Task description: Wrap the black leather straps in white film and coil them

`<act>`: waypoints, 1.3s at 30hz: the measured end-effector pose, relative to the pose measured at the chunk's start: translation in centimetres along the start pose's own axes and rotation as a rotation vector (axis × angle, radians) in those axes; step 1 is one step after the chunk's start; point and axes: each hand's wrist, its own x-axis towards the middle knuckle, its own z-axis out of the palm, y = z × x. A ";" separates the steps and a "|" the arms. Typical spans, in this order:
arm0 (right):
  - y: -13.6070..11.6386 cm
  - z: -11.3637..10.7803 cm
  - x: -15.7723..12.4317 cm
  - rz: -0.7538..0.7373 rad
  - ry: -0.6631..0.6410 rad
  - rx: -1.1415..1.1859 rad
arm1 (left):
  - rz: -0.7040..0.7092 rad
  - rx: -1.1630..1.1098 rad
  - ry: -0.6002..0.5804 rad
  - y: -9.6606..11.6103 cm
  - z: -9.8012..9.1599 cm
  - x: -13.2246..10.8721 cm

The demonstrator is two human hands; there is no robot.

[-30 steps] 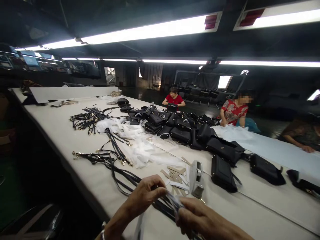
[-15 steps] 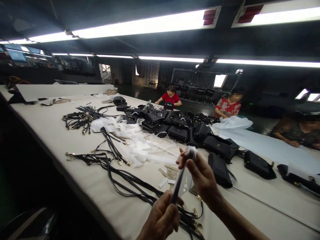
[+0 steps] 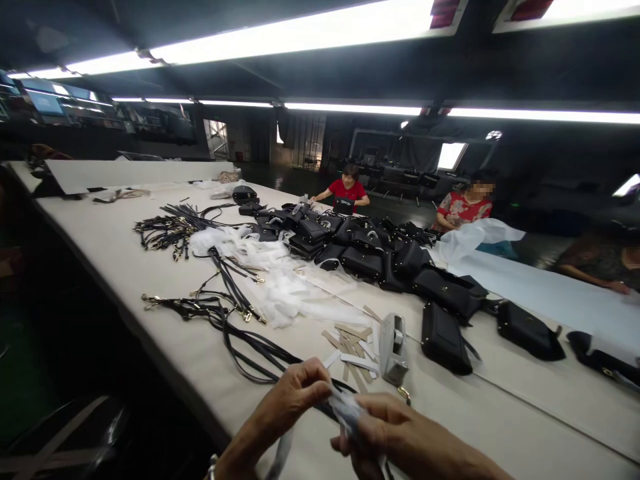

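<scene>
1. Head view, far left: a bundle of thin black leather straps with gold clasps [image 3: 167,235] lies on the long pale worktop [image 3: 115,267], well apart from both hands.
2. Nearer the front edge, a second loose run of black straps with metal hooks [image 3: 220,323] trails rightward toward the hands.
3. Left hand [image 3: 290,400]: grip closed. Thumb and fingertips pinch the left end of a small crumpled piece of translucent white wrapping film [image 3: 345,412].
4. The film sits low in the frame, above the front edge of the worktop and between the two hands. Its long axis runs roughly left to right, from one grip to the other. A black strap appears to pass through or under it; the exact relation cannot be told.
5. Right hand [image 3: 400,437]: grip closed on the right end of the same film. Both hands touch the film, so neither is nearer.
6. Just beyond the hands: scattered tan and white paper strips [image 3: 350,343] and an upright grey tape dispenser [image 3: 393,341].
7. Further right: flat black leather handbags [image 3: 445,337], some single, more piled mid-worktop.
8. Far side: seated co-workers handle a large white sheet [image 3: 475,237].
</scene>
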 end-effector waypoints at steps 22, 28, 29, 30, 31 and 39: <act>0.4 -1.2 1.3 0.042 0.183 -1.129 | -0.098 0.272 -0.028 2.3 -0.7 -2.7; 1.3 -0.3 1.1 0.182 0.006 -0.209 | -0.111 0.220 -0.137 -0.1 -2.1 -1.1; 1.3 -0.1 1.3 0.132 0.026 -0.032 | -0.079 0.174 -0.162 -0.4 -2.3 -1.0; 1.2 0.1 1.5 0.076 0.035 0.130 | -0.052 0.131 -0.178 -0.7 -2.3 -0.9; 0.9 0.3 1.7 0.022 0.040 0.275 | -0.038 0.093 -0.175 -1.1 -2.3 -0.9; -2.3 0.1 3.8 -0.459 0.372 0.675 | 0.059 -0.331 0.161 -5.3 2.7 0.2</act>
